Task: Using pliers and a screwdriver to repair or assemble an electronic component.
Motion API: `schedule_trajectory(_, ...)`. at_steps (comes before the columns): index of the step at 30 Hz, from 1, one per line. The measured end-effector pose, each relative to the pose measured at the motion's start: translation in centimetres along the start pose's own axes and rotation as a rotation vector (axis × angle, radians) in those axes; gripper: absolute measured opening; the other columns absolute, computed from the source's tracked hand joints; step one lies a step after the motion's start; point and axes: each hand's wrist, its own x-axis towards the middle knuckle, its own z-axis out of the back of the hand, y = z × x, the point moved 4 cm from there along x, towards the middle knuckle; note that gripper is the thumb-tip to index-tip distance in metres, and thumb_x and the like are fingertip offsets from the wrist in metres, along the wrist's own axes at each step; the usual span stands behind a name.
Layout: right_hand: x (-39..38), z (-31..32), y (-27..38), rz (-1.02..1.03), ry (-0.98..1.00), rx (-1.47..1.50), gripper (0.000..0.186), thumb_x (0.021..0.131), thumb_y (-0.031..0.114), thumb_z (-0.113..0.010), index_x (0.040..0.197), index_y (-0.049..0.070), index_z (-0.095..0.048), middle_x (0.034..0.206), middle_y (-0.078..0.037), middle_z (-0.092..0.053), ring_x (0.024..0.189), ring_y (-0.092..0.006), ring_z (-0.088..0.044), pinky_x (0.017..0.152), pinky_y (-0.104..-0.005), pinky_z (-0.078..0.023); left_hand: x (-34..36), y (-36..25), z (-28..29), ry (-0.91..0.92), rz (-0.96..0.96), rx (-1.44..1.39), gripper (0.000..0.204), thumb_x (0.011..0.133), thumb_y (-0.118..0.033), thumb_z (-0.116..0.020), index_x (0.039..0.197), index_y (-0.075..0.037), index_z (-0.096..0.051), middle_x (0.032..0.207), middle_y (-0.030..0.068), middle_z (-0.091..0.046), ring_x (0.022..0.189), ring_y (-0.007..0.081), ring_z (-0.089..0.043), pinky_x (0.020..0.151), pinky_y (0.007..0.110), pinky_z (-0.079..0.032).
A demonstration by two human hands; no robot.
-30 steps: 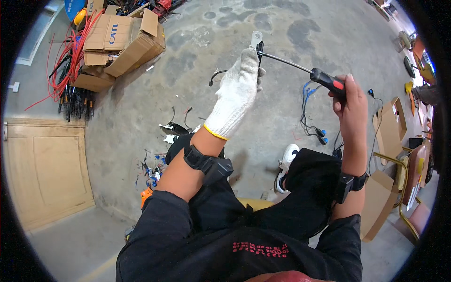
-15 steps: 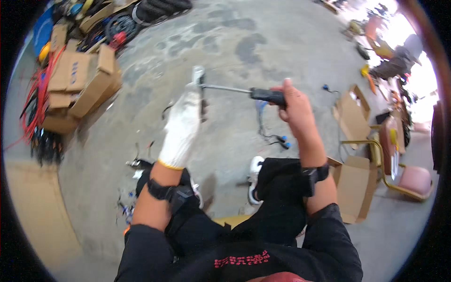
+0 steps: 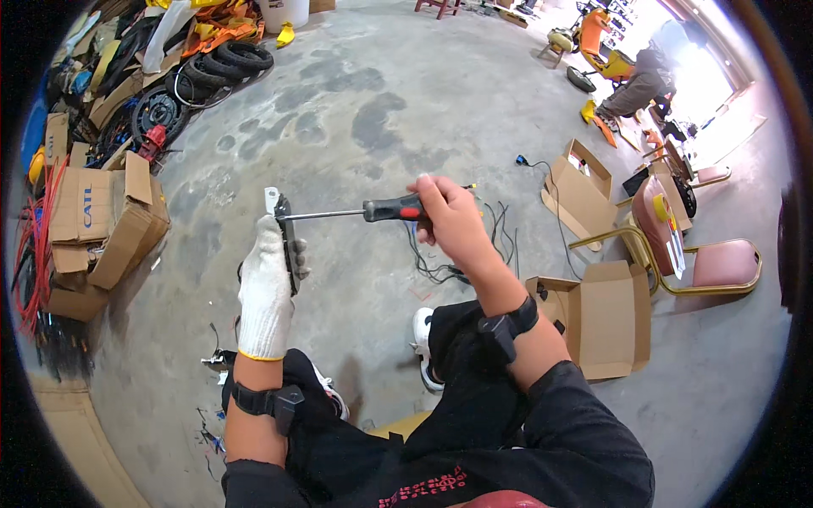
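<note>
Grip of right hand (image 3: 445, 213) wrapped round black-and-red handle of screwdriver (image 3: 373, 210), shaft pointing left, tip at upper part of long dark piece (image 3: 290, 245); contact too small to tell. Gloved left hand (image 3: 267, 292) clasps that piece out ahead over floor (image 3: 356, 182), pale metal tab (image 3: 271, 200) jutting from far end. Dark cables (image 3: 432, 270) on floor beneath right hand. Open cardboard box (image 3: 607, 322) beside right forearm (image 3: 542, 343). Beyond, pink-seated chair (image 3: 727, 269); farther off, black tyres (image 3: 244, 59) at left.

Screwdriver (image 3: 381, 209), one; black part (image 3: 290, 254), one. White glove (image 3: 266, 309), one; wrist devices (image 3: 498, 337), two; white shoes (image 3: 422, 328), two. Open cardboard boxes (image 3: 610, 322) at right, two; white bucket (image 3: 285, 15), one; other person (image 3: 647, 82), one. Stacked tyres (image 3: 251, 57) several, overlapped, tally unclear.
</note>
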Motion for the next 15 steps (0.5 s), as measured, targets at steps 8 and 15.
schedule_trajectory(8, 0.1, 0.2, 1.6, 0.433, -0.038, 0.234, 0.036, 0.099, 0.03, -0.055, 0.12, 0.0, -0.054, 0.086, -0.005, -0.064, 0.07, -0.0099, -0.058, 0.062, -0.0238, -0.047, -0.9, -0.6, -0.2, 0.039, 0.037, -0.146, 0.064, 0.093, -0.064, -0.047, 0.091, -0.001, -0.061, 0.074, 0.0067, -0.061, 0.06, 0.0159, -0.059, 0.055, 0.03, -0.052)
schedule_trajectory(15, -0.6, -0.5, 1.3, 0.388, -0.162, -0.036, 0.043, 0.103, 0.035, -0.042, 0.122, -0.002, -0.056, 0.088, -0.009, -0.066, 0.069, -0.0107, -0.059, 0.062, -0.0248, -0.047, -1.0, -0.3, 0.2, 0.054, 0.048, -0.068, 0.064, 0.092, -0.064, -0.049, 0.094, -0.001, -0.062, 0.076, 0.0075, -0.063, 0.06, 0.0154, -0.059, 0.054, 0.03, -0.052)
